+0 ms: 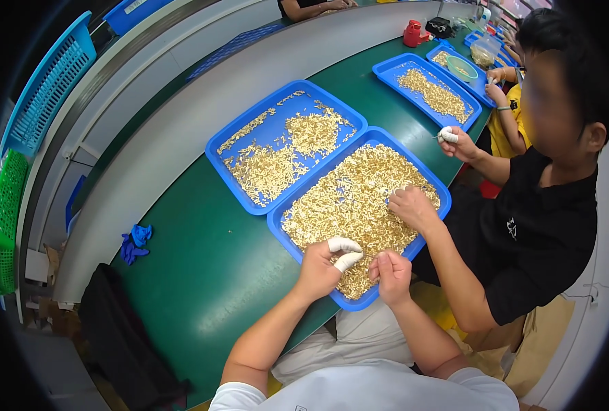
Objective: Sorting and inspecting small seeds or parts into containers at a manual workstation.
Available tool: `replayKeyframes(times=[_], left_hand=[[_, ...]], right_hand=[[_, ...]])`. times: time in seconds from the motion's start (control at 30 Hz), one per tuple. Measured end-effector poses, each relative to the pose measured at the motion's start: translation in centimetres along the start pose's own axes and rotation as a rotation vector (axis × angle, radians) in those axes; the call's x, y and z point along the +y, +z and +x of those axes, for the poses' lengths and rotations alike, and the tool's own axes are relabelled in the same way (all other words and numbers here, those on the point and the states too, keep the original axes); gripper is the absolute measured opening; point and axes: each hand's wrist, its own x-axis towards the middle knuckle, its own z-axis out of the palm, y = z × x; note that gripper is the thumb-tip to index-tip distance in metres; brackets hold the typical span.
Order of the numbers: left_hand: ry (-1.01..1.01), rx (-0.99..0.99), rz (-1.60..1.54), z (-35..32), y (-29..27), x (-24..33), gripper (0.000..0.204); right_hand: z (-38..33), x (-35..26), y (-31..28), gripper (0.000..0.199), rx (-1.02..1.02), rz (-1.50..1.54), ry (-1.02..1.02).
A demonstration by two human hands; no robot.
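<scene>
My left hand (pixel 322 266) is over the near edge of a blue tray (pixel 275 220) heaped with small gold-coloured metal pieces (pixel 359 198). White finger covers sit on its thumb and forefinger, whose tips come together in a pinch. Just to the right, my right hand (pixel 392 277) is closed too, thumb against forefinger, its tips close to those of the left. Whatever either hand pinches is too small to make out. A co-worker's hand (pixel 412 205) reaches into the same tray from the right; their other hand (pixel 458 142), with white finger covers, is raised beyond the tray.
A second blue tray (pixel 217 146) with looser gold pieces adjoins behind. Farther along the green table (pixel 202 253) are another blue tray (pixel 381 67), a green sieve (pixel 462 67) and a red container (pixel 413 34). Blue gloves (pixel 135 243) lie left. The co-worker (pixel 551 219) sits close on my right.
</scene>
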Motion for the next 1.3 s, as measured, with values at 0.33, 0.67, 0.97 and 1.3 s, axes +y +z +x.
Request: replayKeyframes(times=[0.33, 0.67, 0.97, 1.3], left_hand=[[-0.053, 0.093, -0.188, -0.3, 0.7, -0.5, 0.01], [-0.081, 0.134, -0.213, -0.5, 0.9, -0.3, 0.013], [-0.09, 0.102, -0.17, -1.0, 2.0, -1.4, 0.015], [0.008, 0.118, -0.056, -1.0, 0.9, -0.1, 0.014]], right_hand=[[0.1, -0.6, 0.3, 0.033, -0.019, -0.09, -0.055], [0.1, -0.4, 0.2, 0.03, -0.012, -0.025, -0.011], [0.0, -0.8, 0.5, 0.031, -0.019, -0.001, 0.012], [0.0, -0.8, 0.3, 0.031, -0.042, 0.029, 0.017]])
